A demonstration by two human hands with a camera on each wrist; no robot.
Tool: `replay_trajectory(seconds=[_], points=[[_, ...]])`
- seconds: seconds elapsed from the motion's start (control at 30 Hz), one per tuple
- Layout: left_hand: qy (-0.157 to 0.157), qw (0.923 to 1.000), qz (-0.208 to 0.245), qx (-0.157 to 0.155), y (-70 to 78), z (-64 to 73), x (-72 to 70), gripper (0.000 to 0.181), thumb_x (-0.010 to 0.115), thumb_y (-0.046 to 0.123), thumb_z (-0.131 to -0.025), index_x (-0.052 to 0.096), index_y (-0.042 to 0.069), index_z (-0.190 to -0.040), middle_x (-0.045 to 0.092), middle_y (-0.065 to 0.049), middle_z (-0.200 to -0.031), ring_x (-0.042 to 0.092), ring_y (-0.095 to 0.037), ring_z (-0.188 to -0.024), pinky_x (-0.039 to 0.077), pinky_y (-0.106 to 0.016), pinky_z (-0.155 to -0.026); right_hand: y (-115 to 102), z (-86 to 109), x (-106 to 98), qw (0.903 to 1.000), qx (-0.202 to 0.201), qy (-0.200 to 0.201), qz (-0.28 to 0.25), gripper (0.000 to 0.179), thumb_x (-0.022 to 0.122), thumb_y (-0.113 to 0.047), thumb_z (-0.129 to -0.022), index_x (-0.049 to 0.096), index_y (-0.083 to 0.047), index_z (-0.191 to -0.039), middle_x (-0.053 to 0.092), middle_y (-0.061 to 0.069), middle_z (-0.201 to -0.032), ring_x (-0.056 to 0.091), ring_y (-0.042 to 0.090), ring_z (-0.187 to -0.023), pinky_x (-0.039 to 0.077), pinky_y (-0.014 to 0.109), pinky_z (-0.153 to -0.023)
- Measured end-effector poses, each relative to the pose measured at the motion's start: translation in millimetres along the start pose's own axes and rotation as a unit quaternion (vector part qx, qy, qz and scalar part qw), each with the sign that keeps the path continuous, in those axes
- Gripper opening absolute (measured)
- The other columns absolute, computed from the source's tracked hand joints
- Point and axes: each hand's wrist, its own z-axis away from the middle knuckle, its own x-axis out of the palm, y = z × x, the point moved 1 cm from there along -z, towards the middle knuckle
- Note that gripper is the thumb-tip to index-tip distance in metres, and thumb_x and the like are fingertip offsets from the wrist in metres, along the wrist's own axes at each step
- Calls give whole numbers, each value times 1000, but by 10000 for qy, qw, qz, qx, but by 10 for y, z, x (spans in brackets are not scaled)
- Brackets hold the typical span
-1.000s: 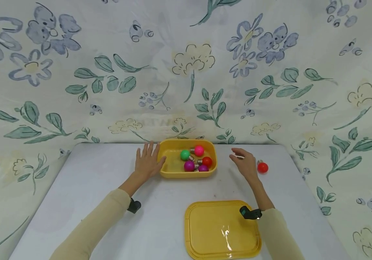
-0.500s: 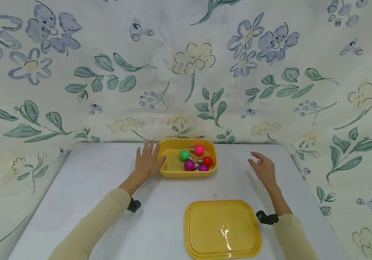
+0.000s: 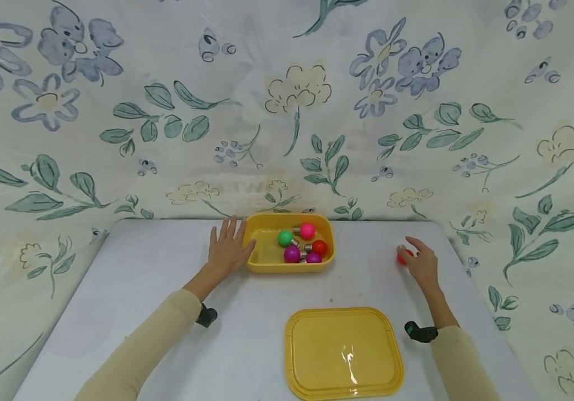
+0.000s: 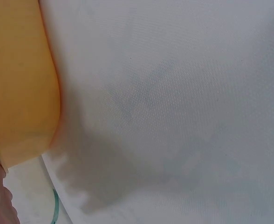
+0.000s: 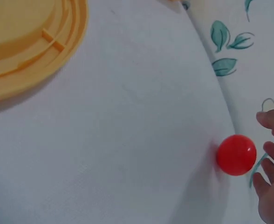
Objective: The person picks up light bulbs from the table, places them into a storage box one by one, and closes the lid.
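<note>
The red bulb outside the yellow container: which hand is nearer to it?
Right. The right hand is beside the red bulb; the left hand is farther off, at the left end of the yellow container.

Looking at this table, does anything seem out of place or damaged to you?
One thing: a red bulb lies alone on the white table, beside the right hand, while the other visible bulbs sit inside the yellow container. That makes it look stray. I see no damage.
</note>
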Motion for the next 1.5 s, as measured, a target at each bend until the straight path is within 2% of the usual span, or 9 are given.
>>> replay_trajectory(seconds=[0.27,0.5,0.8,0.93,1.1,1.5], points=[[26,10000,-1,25,-1,-3,-5,70,35,45,-106,21,1,-158,11,-26,-163,8,-43,-149,2,-62,-117,95,-41,22,9996,203,-195,94,49,63,-16,-98,51,6,-140,45,29,-146,38,44,-138,35,54,-110],[-10,10000,12,34,-14,-4,13,71,34,47,-105,20,2,-158,10,-25,-163,7,-42,-149,0,-61,-117,193,19,69,9973,588,-448,-51,51,60,-11,-99,45,6,-144,42,31,-147,39,46,-135,38,54,-108],[4,10000,3,19,-15,0,19,71,35,47,-105,20,1,-158,10,-25,-163,7,-42,-149,1,-61,-117,243,46,90,9969,674,-394,-62,51,59,-12,-99,44,3,-145,44,31,-144,41,46,-131,39,55,-107],[-23,10000,-24,12,-14,5,17,71,34,46,-105,20,2,-158,10,-25,-163,7,-42,-149,2,-62,-117,234,38,109,9965,704,-377,-229,52,59,-12,-98,45,2,-146,44,30,-144,42,46,-130,40,54,-107],[-20,10000,-32,3,-11,1,13,71,34,47,-105,20,2,-158,10,-25,-163,6,-42,-150,1,-61,-117,159,22,162,9961,617,-448,-449,52,60,-11,-98,44,0,-147,42,28,-147,41,45,-132,41,53,-106],[23,10000,-1,13,-16,-6,18,71,34,47,-105,20,2,-158,10,-25,-163,6,-41,-150,0,-61,-117,-202,9,314,9964,-17,-631,-566,52,66,-12,-97,48,2,-143,49,26,-143,48,43,-129,45,49,-102]])
